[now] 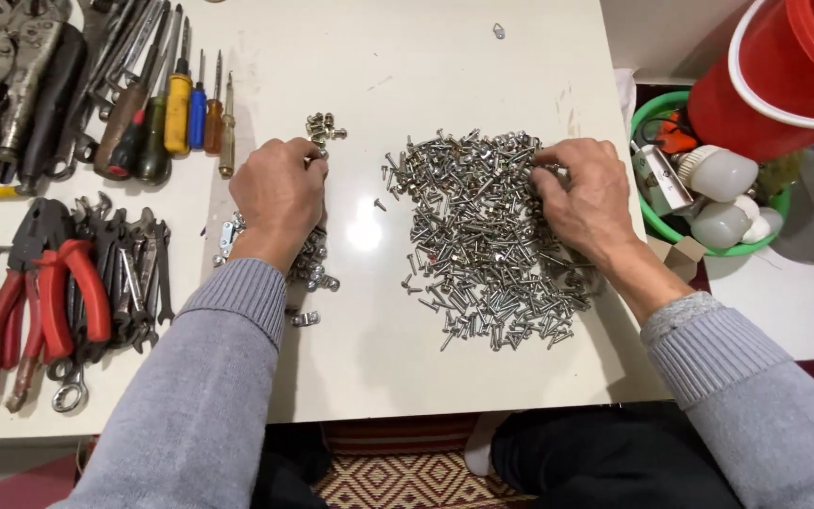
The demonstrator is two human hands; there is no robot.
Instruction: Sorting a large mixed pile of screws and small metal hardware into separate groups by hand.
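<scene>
Red-handled pliers far left | screwdrivers above | bucket right

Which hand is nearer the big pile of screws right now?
Right. The right hand rests on the big pile of screws, fingers at its upper right edge. The left hand is off to the pile's left, over the smaller heap of fasteners.
</scene>
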